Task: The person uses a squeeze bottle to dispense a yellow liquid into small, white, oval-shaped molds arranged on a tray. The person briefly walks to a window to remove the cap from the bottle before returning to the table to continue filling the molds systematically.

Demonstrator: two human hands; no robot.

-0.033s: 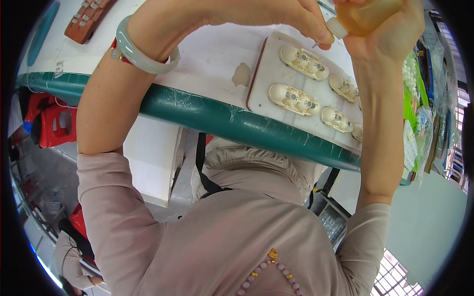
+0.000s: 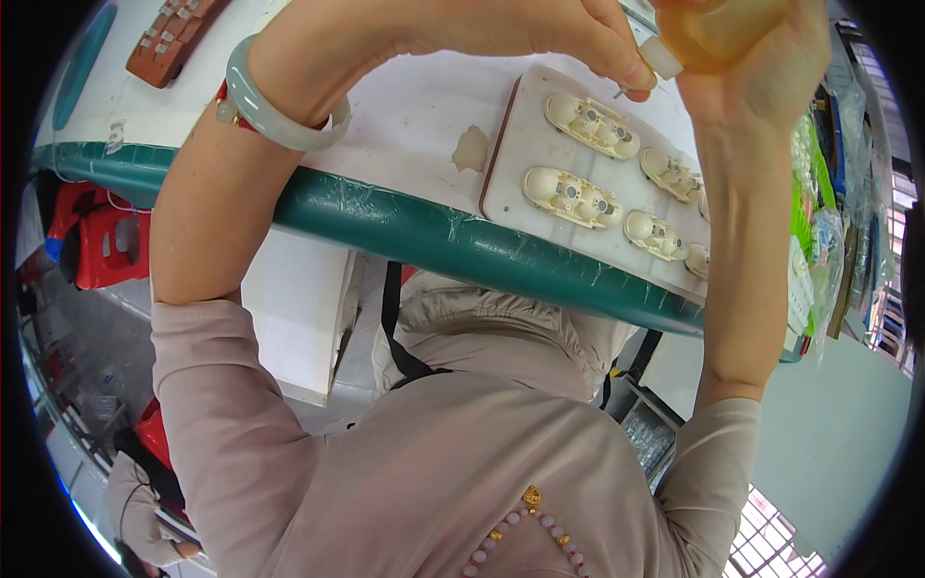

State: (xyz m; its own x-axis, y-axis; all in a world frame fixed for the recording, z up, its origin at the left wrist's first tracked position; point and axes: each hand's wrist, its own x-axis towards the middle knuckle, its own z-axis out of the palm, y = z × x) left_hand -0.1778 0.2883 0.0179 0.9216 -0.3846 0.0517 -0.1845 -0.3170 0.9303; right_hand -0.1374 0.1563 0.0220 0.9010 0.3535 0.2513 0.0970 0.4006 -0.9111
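My right hand (image 2: 756, 82) grips a bottle (image 2: 718, 31) of amber liquid, tilted with its whitish cap (image 2: 661, 59) toward the left. My left hand (image 2: 588, 34) is closed with thumb and finger pressed together beside that cap. A thin grey metal tip (image 2: 620, 93) shows under those fingertips; whether it is held there or belongs to the bottle I cannot tell. Below my hands, several cream plastic shells (image 2: 574, 197) with small round metal parts inside lie in rows on a white board (image 2: 520, 154). My right forearm hides part of the board.
The white table (image 2: 405, 125) has a green padded edge (image 2: 424, 220) in front of me. A brown block with small clear pieces (image 2: 173, 39) lies at the far left. Clear plastic bags (image 2: 827, 260) and green packaging (image 2: 802, 173) stand at the right. Red stools (image 2: 114, 246) are at the left.
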